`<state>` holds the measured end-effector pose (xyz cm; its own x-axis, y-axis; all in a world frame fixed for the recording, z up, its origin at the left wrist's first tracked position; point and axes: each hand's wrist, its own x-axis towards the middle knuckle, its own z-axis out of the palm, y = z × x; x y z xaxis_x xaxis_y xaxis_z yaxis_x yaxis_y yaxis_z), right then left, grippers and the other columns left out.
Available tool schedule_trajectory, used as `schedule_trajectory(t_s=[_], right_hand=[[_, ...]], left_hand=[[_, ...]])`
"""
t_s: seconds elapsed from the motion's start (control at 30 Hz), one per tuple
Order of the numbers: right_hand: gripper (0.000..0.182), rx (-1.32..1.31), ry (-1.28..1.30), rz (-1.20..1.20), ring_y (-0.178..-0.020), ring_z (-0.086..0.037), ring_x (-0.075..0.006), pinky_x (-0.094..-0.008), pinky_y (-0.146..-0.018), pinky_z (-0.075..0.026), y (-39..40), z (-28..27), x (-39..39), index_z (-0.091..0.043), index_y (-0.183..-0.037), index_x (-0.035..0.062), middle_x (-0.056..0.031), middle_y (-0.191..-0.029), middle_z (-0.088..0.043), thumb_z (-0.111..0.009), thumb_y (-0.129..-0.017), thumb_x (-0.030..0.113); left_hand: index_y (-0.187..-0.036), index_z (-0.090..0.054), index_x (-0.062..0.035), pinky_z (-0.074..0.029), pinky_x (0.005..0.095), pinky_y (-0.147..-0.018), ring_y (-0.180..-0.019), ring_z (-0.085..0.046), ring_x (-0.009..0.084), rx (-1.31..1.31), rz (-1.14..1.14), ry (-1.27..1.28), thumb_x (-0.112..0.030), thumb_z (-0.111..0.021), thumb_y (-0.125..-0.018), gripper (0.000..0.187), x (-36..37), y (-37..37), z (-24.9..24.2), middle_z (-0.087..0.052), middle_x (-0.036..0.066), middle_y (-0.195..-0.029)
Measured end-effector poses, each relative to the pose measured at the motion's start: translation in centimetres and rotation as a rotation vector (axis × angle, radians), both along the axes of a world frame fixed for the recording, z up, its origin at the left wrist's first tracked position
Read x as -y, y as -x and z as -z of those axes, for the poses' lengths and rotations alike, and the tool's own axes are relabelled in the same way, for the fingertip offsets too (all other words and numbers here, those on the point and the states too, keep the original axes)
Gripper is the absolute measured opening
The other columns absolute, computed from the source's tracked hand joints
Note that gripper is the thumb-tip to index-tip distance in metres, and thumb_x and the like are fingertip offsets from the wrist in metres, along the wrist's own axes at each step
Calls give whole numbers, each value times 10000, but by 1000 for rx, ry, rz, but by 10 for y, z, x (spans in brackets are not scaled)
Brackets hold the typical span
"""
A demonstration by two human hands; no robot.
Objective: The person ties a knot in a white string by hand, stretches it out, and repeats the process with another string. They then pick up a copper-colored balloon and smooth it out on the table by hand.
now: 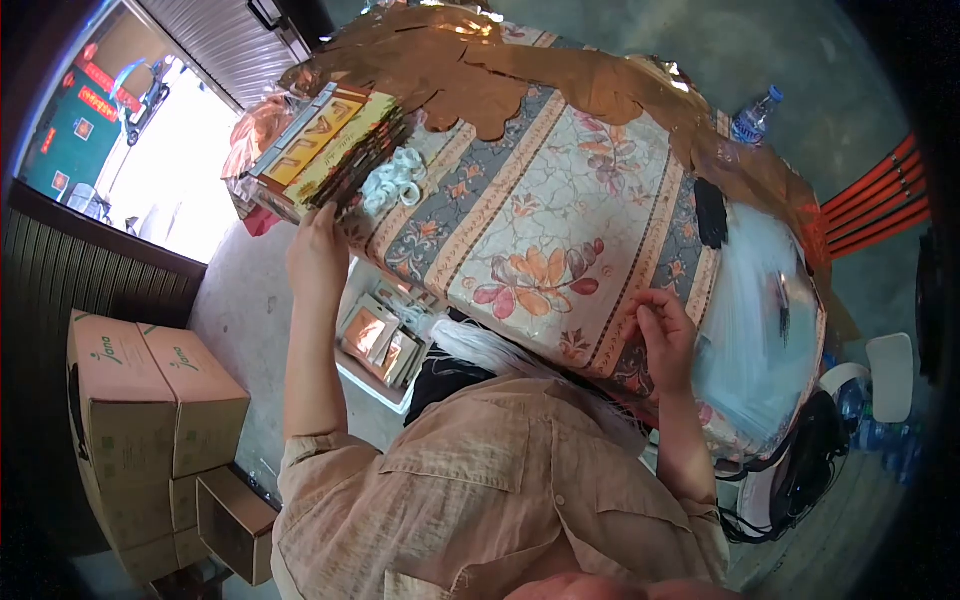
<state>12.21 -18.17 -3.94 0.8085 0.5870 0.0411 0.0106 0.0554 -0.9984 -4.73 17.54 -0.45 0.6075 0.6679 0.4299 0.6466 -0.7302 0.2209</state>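
At the near edge of a stack of printed cards [325,150], my left hand [318,240] has its fingertips against the lowest part of the pile. Small white rings [392,182] lie in a heap just right of the stack. My right hand [665,325] is above the near right part of the flower-patterned tablecloth [560,220], its fingers bent and somewhat apart, with nothing visible in them. Clear plastic bags [755,330] lie to the right of that hand, beside a black bundle [711,213].
Brown foil sheeting [440,65] covers the far table edge. A bottle [757,115] stands at the back right, near orange bars [880,200]. Below the table is a white tray [375,383] of cards. Cardboard boxes [130,430] are stacked at the left.
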Motion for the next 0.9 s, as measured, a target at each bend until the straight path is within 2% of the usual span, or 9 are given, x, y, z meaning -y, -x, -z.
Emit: schedule_trajectory(t_s=[0.07, 0.17, 0.27, 0.33, 0.43, 0.5, 0.63, 0.83, 0.9], right_hand=[[146, 58, 13, -3, -646, -543, -95, -213, -614, -452, 2, -1, 0, -521, -1008, -14, -58, -828, -575, -451, -889, 36], [147, 66, 21, -10, -649, -543, -92, -213, -612, -454, 2, 2, 1, -524, -1008, -14, -59, -822, -576, -455, -893, 44], [145, 54, 17, -18, -650, -543, -88, -211, -610, -456, 3, 1, 1, -531, -1004, -13, -58, -814, -578, -458, -895, 50], [143, 59, 41, -18, -649, -543, -86, -211, -609, -457, 3, 3, 3, -533, -1000, -13, -58, -813, -580, -458, -896, 52], [140, 69, 66, -20, -646, -543, -84, -211, -607, -461, 3, 4, 3, -536, -993, -14, -58, -813, -582, -458, -899, 56], [139, 71, 71, -19, -644, -544, -83, -211, -605, -462, 3, 5, 3, -536, -991, -14, -58, -812, -583, -458, -900, 58], [136, 81, 84, -24, -639, -541, -79, -209, -597, -464, 2, 7, 4, -536, -987, -14, -53, -802, -581, -466, -900, 63], [124, 192, 151, -47, -634, -541, -80, -207, -587, -460, 2, 9, 2, -545, -973, -8, -49, -803, -584, -487, -890, 63], [122, 220, 199, -40, -635, -544, -83, -208, -586, -458, 5, 3, -2, -547, -971, -9, -52, -806, -587, -502, -880, 59]], left_hand=[[-972, -603, -12, -468, 383, -692, -826, -594, 334, -6, 19, 31, -75, -508, -815, 194, 10, 13, 3, -607, 174, -897], [-885, -614, -38, -475, 378, -652, -691, -606, 320, -139, 224, 533, -178, -537, -801, 180, 22, 34, 21, -615, 164, -727], [-909, -606, -4, -475, 331, -668, -740, -606, 294, -119, 537, 852, -114, -575, -788, 166, 43, 30, 65, -620, 160, -836], [-893, -599, 22, -478, 321, -677, -780, -607, 284, -190, 598, 845, -52, -583, -760, 153, 66, 18, 83, -612, 162, -872], [-887, -608, 14, -484, 352, -690, -782, -604, 304, -135, 608, 806, -99, -579, -761, 172, 85, 6, 141, -608, 171, -840], [-869, -613, 5, -479, 387, -707, -784, -593, 336, -225, 551, 481, -164, -575, -767, 202, 91, -2, 164, -601, 180, -832], [-823, -613, -1, -471, 411, -721, -793, -580, 353, -334, 549, 496, -228, -573, -769, 237, 81, -5, 189, -598, 191, -852], [-809, -559, 8, -466, 344, -687, -768, -581, 288, -78, 466, 722, -140, -583, -800, 150, 80, 11, 147, -578, 170, -782], [-852, -504, 0, -439, 275, -699, -746, -546, 173, 271, 544, 922, -96, -550, -849, 106, 77, 18, 139, -547, 81, -766]])
